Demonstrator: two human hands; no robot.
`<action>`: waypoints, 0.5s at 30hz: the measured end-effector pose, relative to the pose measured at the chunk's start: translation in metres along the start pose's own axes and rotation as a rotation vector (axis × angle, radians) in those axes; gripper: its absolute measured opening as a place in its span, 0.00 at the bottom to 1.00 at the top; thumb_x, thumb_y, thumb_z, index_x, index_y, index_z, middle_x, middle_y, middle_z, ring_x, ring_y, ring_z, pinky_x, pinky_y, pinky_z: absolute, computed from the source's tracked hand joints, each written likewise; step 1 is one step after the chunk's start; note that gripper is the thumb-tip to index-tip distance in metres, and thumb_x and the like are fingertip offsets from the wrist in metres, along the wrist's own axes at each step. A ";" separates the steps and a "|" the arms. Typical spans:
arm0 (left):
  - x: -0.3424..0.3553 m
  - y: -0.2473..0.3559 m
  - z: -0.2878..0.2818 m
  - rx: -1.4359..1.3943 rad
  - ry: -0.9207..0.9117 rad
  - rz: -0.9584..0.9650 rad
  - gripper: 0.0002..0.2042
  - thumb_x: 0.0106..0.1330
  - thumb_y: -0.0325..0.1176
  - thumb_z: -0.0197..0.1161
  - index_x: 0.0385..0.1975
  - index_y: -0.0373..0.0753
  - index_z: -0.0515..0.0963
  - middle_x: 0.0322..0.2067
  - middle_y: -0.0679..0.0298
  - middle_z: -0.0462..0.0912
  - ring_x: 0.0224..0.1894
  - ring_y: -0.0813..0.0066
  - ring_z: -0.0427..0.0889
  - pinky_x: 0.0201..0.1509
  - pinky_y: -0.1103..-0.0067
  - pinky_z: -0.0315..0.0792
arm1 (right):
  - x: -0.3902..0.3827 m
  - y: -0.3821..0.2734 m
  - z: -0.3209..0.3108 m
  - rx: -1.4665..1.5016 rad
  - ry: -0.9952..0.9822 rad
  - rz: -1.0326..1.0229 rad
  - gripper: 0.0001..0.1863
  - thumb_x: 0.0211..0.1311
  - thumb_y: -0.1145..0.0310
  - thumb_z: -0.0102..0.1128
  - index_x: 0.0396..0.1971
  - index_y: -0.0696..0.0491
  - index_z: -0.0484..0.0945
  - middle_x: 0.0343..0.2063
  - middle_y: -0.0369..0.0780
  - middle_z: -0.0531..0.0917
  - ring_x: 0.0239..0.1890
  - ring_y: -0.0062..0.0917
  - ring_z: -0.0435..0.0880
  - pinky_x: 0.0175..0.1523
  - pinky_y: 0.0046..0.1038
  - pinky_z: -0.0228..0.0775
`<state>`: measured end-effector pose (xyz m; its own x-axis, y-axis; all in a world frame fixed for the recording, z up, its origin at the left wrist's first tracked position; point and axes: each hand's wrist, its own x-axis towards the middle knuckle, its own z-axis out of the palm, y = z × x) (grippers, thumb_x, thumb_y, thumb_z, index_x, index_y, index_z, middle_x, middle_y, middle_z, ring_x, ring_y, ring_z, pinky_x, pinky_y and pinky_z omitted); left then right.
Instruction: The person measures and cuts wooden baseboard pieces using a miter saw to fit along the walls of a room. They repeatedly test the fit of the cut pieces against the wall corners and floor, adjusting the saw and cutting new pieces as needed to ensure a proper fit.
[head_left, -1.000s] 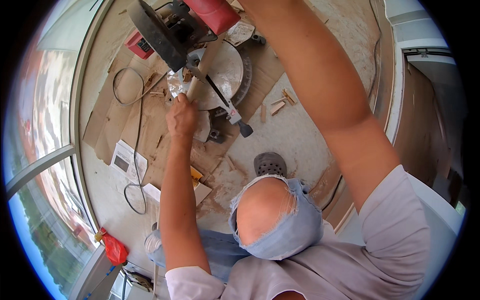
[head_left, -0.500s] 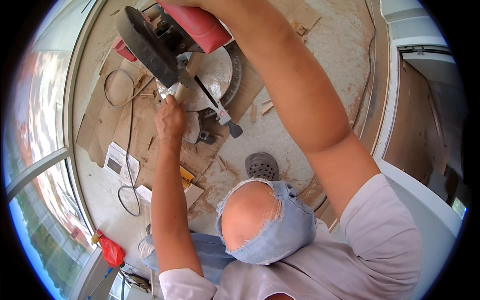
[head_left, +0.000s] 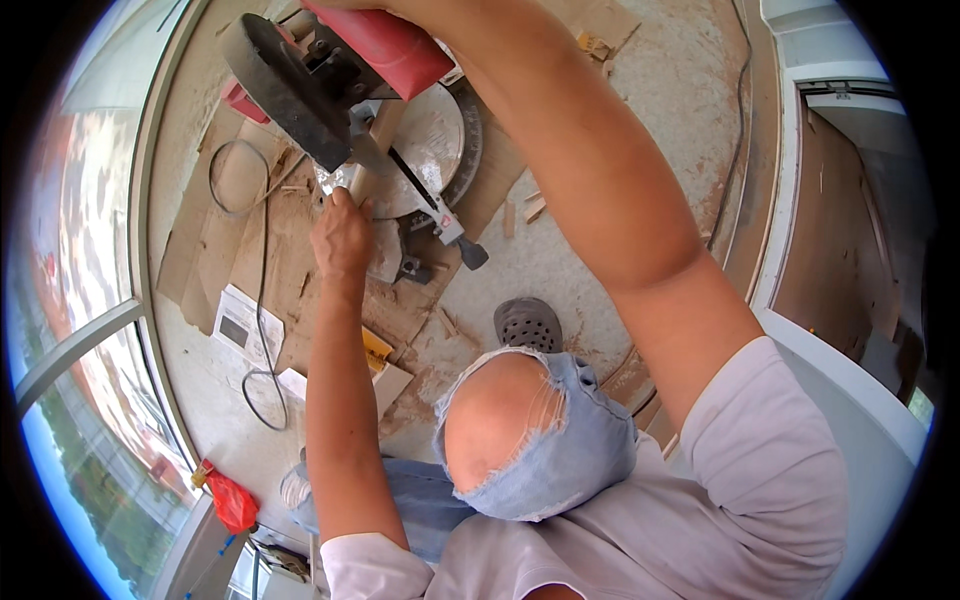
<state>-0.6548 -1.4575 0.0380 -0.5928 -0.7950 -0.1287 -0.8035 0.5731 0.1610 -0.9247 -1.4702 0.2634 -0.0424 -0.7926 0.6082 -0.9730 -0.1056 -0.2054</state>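
Note:
A red and black miter saw [head_left: 405,55] stands on the floor ahead of me, its dark guard tilted over a round metal turntable [head_left: 435,150]. Its blade [head_left: 372,155] shows below the guard, close to a pale wood strip [head_left: 383,125] lying across the saw. My left hand [head_left: 342,235] is closed round the near end of this strip, short of the blade. At the top edge, my right hand [head_left: 385,4] is over the red housing; its fingers are out of sight, so its grip cannot be made out.
Flattened cardboard [head_left: 215,235] with sawdust and offcuts lies under the saw. A black cable [head_left: 262,290] loops at left beside a printed sheet [head_left: 247,325]. A red bag [head_left: 232,503] sits by the window frame [head_left: 85,345]. My shoe [head_left: 528,325] is below the saw.
The saw head and my right arm have shifted slightly left and up in the picture. The blade's teeth, distinct before, are now blurred. My left hand keeps its hold on the wood strip.

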 end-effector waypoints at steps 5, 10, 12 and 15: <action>-0.001 -0.007 0.002 0.001 -0.006 0.013 0.17 0.69 0.43 0.64 0.40 0.34 0.72 0.41 0.48 0.84 0.44 0.46 0.84 0.46 0.58 0.77 | -0.005 -0.004 -0.006 -0.031 -0.028 -0.003 0.12 0.63 0.66 0.59 0.39 0.57 0.87 0.41 0.54 0.85 0.45 0.47 0.87 0.53 0.41 0.80; 0.002 -0.005 0.003 -0.023 -0.018 0.008 0.17 0.69 0.44 0.64 0.40 0.34 0.73 0.40 0.48 0.85 0.43 0.47 0.85 0.45 0.59 0.78 | -0.008 -0.015 -0.015 0.645 0.023 0.511 0.14 0.65 0.63 0.60 0.41 0.60 0.80 0.31 0.46 0.83 0.35 0.35 0.86 0.41 0.36 0.81; 0.004 -0.002 0.003 -0.048 -0.010 0.032 0.17 0.70 0.44 0.63 0.40 0.34 0.73 0.40 0.48 0.85 0.42 0.47 0.86 0.44 0.59 0.79 | -0.016 -0.036 -0.042 0.807 -0.047 0.599 0.15 0.65 0.62 0.61 0.42 0.59 0.78 0.28 0.42 0.81 0.29 0.27 0.83 0.34 0.31 0.79; -0.001 -0.013 0.005 -0.074 0.030 0.047 0.15 0.70 0.42 0.62 0.41 0.34 0.73 0.39 0.48 0.84 0.41 0.48 0.86 0.43 0.59 0.79 | -0.016 -0.051 -0.035 0.915 -0.033 0.648 0.15 0.67 0.61 0.61 0.44 0.56 0.77 0.27 0.37 0.79 0.23 0.19 0.79 0.27 0.25 0.75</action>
<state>-0.6440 -1.4633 0.0316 -0.6268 -0.7739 -0.0906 -0.7682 0.5943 0.2380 -0.8818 -1.4312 0.2908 -0.4611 -0.8721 0.1638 -0.2355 -0.0577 -0.9702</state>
